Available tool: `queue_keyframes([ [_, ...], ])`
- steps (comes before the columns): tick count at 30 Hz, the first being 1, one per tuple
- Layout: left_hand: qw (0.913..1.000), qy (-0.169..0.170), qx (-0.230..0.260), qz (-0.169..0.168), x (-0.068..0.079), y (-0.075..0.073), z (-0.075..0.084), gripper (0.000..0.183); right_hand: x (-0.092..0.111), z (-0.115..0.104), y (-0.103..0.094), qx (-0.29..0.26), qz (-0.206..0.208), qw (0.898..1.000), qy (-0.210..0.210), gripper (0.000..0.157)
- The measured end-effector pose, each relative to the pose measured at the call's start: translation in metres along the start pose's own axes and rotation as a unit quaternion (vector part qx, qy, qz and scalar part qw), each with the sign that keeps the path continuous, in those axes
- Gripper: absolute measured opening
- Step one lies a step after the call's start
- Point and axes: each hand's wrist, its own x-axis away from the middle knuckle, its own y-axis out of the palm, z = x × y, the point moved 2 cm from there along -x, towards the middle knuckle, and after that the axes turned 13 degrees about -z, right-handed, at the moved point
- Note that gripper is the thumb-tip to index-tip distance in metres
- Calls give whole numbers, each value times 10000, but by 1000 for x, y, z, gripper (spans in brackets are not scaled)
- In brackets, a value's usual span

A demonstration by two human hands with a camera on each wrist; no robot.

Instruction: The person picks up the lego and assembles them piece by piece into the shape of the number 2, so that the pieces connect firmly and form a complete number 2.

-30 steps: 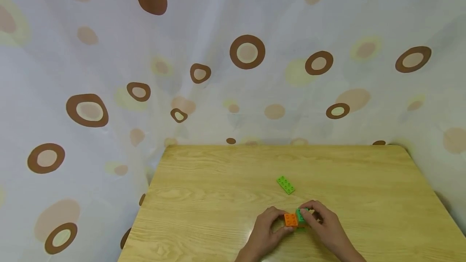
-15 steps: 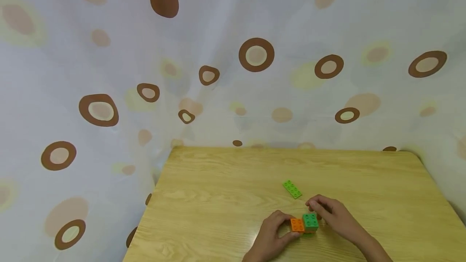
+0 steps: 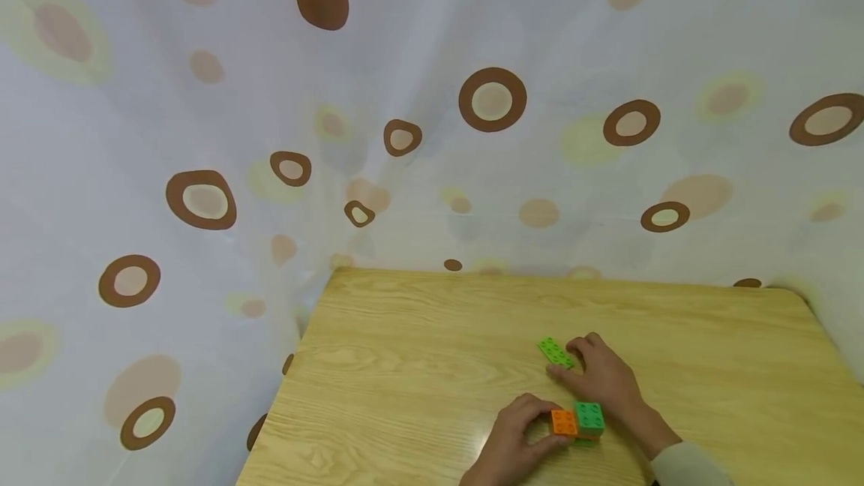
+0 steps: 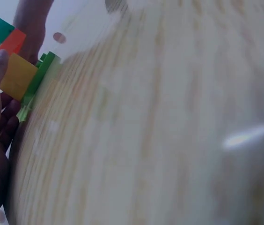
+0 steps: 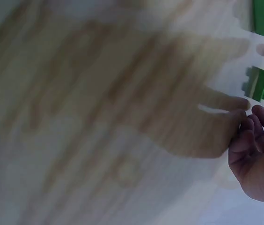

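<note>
At the front of the table, my left hand (image 3: 516, 437) grips a stack of toy building bricks, its thumb and fingers on opposite sides. An orange brick (image 3: 564, 424) forms its left part, with a dark green brick (image 3: 589, 418) higher on the right. The left wrist view also shows a yellow brick (image 4: 18, 77) below the orange, on a green base brick (image 4: 39, 77). Farther back, my right hand (image 3: 604, 373) reaches over a flat lime-green brick (image 3: 556, 353). Its thumb and fingers stand apart near that brick's right end; the right wrist view shows a small gap to the brick (image 5: 258, 84).
The wooden table (image 3: 418, 336) stretches left, right and behind the hands. A white curtain (image 3: 418, 43) with brown and beige spots hangs along its back and sides.
My right hand has let go of the dark green brick and moved back to the flat lime-green brick. My left hand still holds the stack. The head view has shifted somewhat left.
</note>
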Motion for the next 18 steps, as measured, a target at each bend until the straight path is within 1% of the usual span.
queue_keyframes([
  [4,9999,37,-166,11,0,1,1,38,0,0,4,172,146,9997,4,54],
  [8,9998,22,-189,20,-1,1,2,38,6,-4,-1,27,299,9995,-71,42],
  [12,9999,15,-140,-21,-3,1,3,40,19,-4,-14,-740,278,9969,-12,42],
  [15,10000,-27,-64,-54,-3,2,2,42,33,-4,-28,-1389,236,9900,20,44],
  [18,10000,-64,59,-36,-1,1,-1,41,50,-9,-43,-1654,336,9855,-192,38],
])
